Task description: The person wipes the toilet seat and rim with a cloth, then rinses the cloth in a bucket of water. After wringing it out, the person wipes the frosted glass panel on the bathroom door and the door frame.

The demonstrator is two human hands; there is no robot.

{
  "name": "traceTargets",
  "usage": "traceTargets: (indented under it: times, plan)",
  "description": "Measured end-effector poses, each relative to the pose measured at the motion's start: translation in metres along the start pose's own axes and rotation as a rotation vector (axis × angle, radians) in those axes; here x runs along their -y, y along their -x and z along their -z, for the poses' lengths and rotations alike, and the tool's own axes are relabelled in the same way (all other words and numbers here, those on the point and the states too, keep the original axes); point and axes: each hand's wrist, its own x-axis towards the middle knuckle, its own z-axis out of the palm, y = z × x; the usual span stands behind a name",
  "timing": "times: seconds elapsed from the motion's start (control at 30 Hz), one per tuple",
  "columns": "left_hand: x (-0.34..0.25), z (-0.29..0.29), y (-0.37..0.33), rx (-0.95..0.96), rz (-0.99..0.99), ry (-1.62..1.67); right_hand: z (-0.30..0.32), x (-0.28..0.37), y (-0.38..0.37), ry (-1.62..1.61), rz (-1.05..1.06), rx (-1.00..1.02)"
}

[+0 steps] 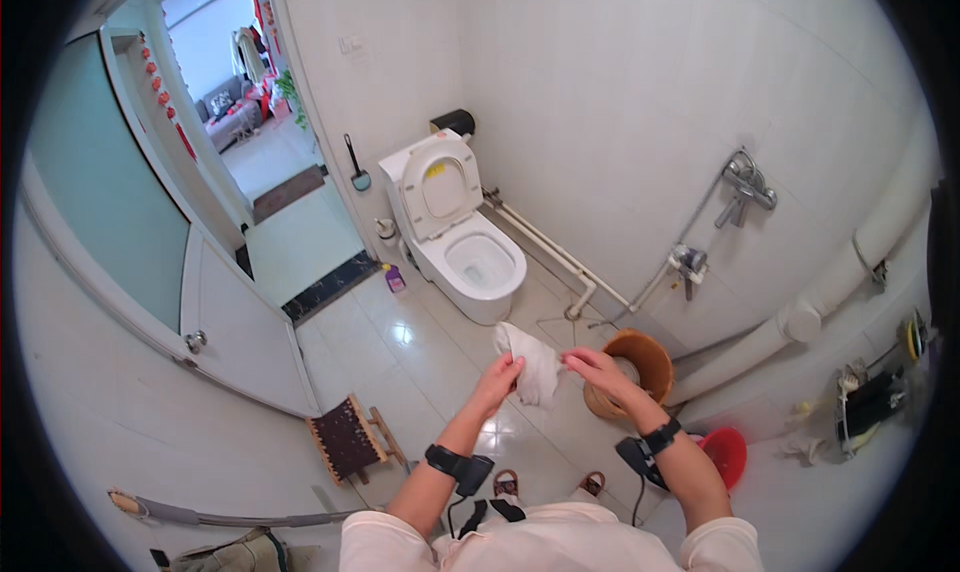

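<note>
Reaching forward over the tiled floor point(430, 377) from the lower edge, with elbows bent and set wide, forearms angled inward toward the middle. Gripping the left side of a crumpled white cloth point(532, 362) in the left hand point(498, 377), thumb on the near face, remaining fingers mostly hidden behind the fabric. Holding the right hand point(602, 369) flatter, back turned up, fingers stretched leftward to the cloth's right edge; cannot tell whether pinching it or only touching. Keeping the cloth aloft between both hands, just in front of the white toilet point(480, 267) as seen from above, with folds too pale to separate clearly.

Wearing black straps with boxes on both forearms, partly turned out of sight. Covering part of the brown bucket point(655, 357) with the right hand and forearm; hard to make out what sits inside. Also blocking part of the red basin point(725, 454) with the right forearm. Showing only the fronts of the sandals point(507, 484) past the pale shirt point(560, 544), itself cut off below.
</note>
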Motion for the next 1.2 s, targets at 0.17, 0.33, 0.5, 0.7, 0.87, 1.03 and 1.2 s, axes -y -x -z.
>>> traceTargets:
  times: [0.17, 0.33, 0.5, 0.7, 0.87, 1.03, 1.2]
  plan:
    - [-0.021, 0.005, 0.024, 0.156, -0.028, -0.112, -0.028, 0.008, -0.011, 0.113, 0.107, -0.009]
    - [-0.019, 0.058, 0.057, -0.097, -0.037, -0.228, -0.043, 0.018, -0.025, -0.014, 0.081, -0.134]
    - [-0.015, 0.105, 0.084, -0.481, 0.1, -1.109, -0.06, 0.041, -0.041, -0.403, 0.056, -0.097]
    - [-0.024, 0.077, 0.064, -0.393, -0.442, -0.603, -0.113, 0.069, -0.053, -0.236, 0.158, 0.231]
    - [-0.045, 0.081, 0.057, -0.037, -0.31, -0.245, -0.114, 0.086, -0.061, -0.045, 0.16, 0.273]
    - [-0.049, 0.105, 0.053, -0.205, -0.334, -0.163, -0.1, 0.089, -0.076, -0.23, -0.104, 0.258]
    - [-0.046, 0.125, 0.025, -0.328, -0.382, 0.199, -0.11, 0.082, -0.112, -0.489, -0.064, 0.216]
